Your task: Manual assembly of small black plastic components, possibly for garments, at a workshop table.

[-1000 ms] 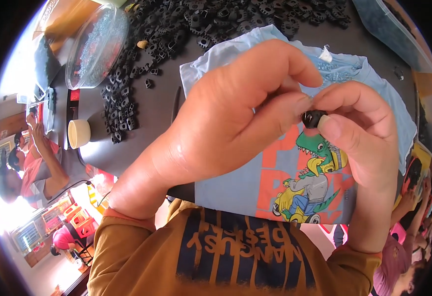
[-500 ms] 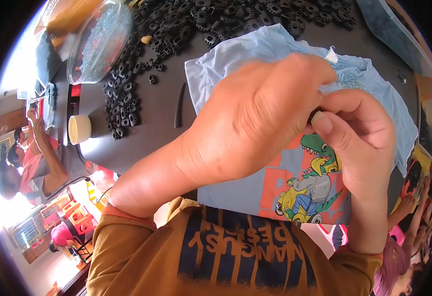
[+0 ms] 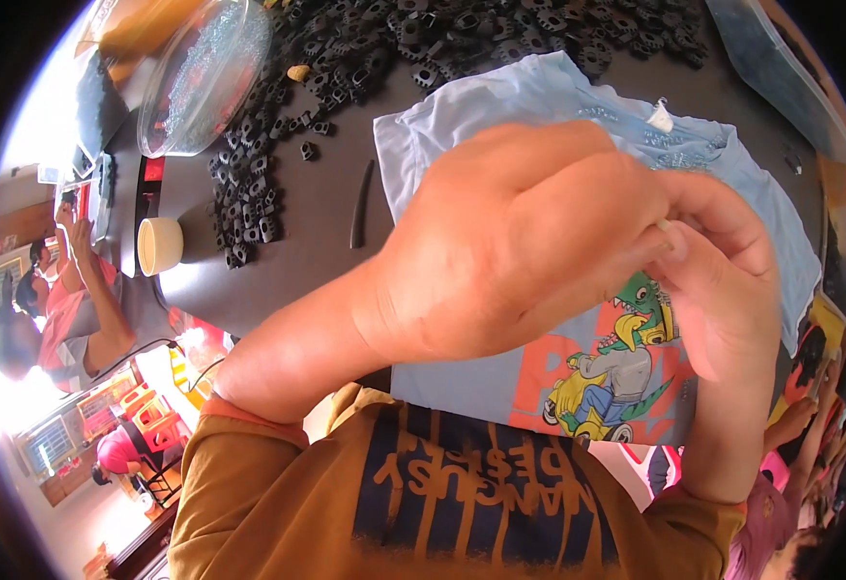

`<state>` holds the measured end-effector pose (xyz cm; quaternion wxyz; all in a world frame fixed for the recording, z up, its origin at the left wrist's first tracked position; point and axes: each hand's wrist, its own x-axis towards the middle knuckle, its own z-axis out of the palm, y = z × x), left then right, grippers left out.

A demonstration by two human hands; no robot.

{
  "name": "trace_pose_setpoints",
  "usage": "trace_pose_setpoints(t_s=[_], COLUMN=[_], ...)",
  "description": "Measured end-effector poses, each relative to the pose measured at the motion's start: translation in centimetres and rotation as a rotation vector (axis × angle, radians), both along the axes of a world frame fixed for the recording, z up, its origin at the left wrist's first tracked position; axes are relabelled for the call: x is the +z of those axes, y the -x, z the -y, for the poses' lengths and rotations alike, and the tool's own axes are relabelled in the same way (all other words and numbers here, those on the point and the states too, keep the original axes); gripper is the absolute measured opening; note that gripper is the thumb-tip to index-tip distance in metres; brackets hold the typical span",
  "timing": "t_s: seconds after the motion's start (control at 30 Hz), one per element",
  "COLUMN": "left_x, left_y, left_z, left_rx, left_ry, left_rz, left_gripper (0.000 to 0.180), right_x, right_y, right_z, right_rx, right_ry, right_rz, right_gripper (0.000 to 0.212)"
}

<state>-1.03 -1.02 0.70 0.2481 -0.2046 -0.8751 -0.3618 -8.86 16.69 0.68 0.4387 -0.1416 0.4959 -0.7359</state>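
Fingers of both hands meet over the shirt [image 3: 457, 387], but the grip itself is hard to read from here. In the head view the left hand [image 3: 515, 242] shows only its back, its fingertips tucked out of sight. The right hand [image 3: 728, 266] bends thumb and forefinger toward each other right at the left one's knuckles; I cannot tell whether they are pinching something or simply pressed together.

That is the latest change: a second ago the small black piece sat plainly between the fingertips, half a second ago a dark sliver of it peeked out, and now none of it shows. It is most likely hidden where the hands meet, so the handwork seems to go on at the same spot. The left hand has rolled over, back upward, and now covers part of the dinosaur's [image 3: 607, 377] head on the shirt.

Farther left, the dark strip [image 3: 362, 205], mostly covered by the left arm a second ago, lies clear on the table [image 3: 317, 232]. Beyond the hands the black parts [image 3: 510, 29] spread across the far side, trailing nearer along the left. The cup [image 3: 160, 246] stands left of that trail, with the clear tub [image 3: 167, 145] beyond it. These look undisturbed.
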Motion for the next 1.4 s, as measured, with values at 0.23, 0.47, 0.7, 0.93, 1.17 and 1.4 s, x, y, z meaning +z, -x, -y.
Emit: trace_pose_setpoints(t_s=[0.23,0.47,0.7,0.93,1.17,1.4], left_x=[3.5,-1.3,-2.3,-1.1,1.5,0.1], left_y=[0.4,0.8,1.5,1.0,-0.2,0.1], left_z=[1.5,2.2,1.9,1.7,0.6,0.1], left_rx=[0.383,0.254,0.267,0.257,0.117,-0.004], left_ry=[-0.278,0.217,0.363,-0.082,-0.783,-0.916], left_rz=[0.365,0.193,0.292,0.273,0.613,0.459], left_gripper=[0.007,0.008,0.016,0.014,0.019,0.019], right_x=[-0.6,-0.7,-0.2,-0.2,-0.1,-0.1], right_y=[0.7,0.0,-0.3,-0.2,-0.2,-0.1], right_z=[-0.2,0.4,0.4,0.1,0.1,0.1], right_rx=[-0.062,-0.140,-0.067,-0.057,-0.036,-0.023], right_ry=[-0.080,-0.122,-0.119,-0.053,-0.042,-0.053], right_rz=[-0.151,-0.251,-0.247,-0.200,-0.151,-0.163], right_gripper=[0.022,0.024,0.024,0.026,0.028,0.026])
